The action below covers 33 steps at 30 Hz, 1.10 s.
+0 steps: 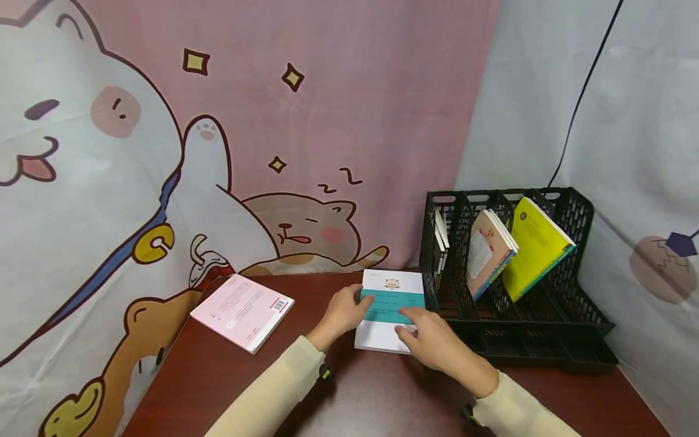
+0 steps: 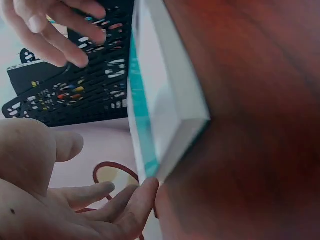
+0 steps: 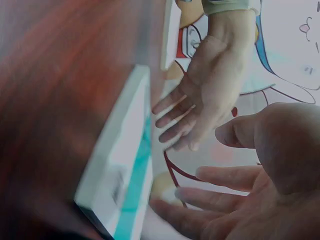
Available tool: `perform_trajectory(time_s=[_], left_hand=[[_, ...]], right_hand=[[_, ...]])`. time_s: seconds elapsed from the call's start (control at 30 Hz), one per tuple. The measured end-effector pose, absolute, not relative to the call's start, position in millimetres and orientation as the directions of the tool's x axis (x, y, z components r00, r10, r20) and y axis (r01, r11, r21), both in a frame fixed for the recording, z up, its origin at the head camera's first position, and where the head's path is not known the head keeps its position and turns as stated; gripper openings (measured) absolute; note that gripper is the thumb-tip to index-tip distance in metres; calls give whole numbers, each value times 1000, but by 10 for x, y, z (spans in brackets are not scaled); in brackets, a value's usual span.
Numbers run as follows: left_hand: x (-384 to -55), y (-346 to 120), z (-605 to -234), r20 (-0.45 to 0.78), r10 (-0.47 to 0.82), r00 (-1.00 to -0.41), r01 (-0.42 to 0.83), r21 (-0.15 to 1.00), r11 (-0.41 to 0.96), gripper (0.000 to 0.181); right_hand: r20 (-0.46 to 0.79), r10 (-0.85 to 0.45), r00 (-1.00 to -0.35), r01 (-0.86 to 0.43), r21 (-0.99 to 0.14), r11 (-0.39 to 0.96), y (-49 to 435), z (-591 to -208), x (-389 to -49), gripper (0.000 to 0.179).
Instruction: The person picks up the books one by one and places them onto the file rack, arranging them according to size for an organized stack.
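A white book with a teal band [image 1: 386, 309] lies flat on the brown table, beside the black rack. My left hand [image 1: 344, 312] is at its left edge, fingers loosely extended and thumb over the cover. In the left wrist view, one fingertip of that hand appears to touch the edge of the book [image 2: 157, 95]. Over the book's right side is my right hand [image 1: 434, 343], its thumb and fingers spread apart. The right wrist view shows those fingers [image 3: 215, 200] relaxed beside the book [image 3: 117, 165]; whether they touch it I cannot tell. Neither hand grips anything.
A pink book [image 1: 243, 312] lies face down at the table's left edge. The black divided rack [image 1: 535, 334] at right holds thin white books [image 1: 440, 240], a tan book [image 1: 486, 255] and a yellow book [image 1: 532, 249], leaning. A cartoon-printed cloth [image 1: 349, 121] hangs behind the table.
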<state>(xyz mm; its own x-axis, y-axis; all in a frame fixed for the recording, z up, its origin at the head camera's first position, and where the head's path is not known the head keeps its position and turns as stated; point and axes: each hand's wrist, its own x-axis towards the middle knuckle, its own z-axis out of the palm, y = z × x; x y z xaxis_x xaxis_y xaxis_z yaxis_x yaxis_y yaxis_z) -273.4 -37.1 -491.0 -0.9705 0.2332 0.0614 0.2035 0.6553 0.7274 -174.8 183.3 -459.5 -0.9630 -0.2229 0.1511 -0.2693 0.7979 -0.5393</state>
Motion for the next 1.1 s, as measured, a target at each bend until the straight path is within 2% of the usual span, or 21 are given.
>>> perform_trajectory(time_s=[0.1,0.27,0.6,0.73,1.1], left_hand=[[-2710,-409,-4963,25,233,-972,179,722,669,59],[-2648,-423,-5004,-18,245,-969,159,712,684,58],[-2630,-430,-5073,-13,237,-971,170,658,734,54],[-2615,-424,-5095,-36,240,-970,160,647,745,55],[-2598,-608,-5076,-58,218,-974,136,623,770,57]], right_hand=[[91,-240,-967,-251,-520,817,1745,-4682,-1764,45],[18,-194,-981,-179,-478,860,1696,-4756,-1769,50],[-105,-175,-979,-111,-444,889,1641,-4776,-1836,55],[-81,-178,-981,-125,-440,889,1648,-4791,-1853,52],[73,-168,-983,-181,-519,835,1581,-4848,-1843,32]])
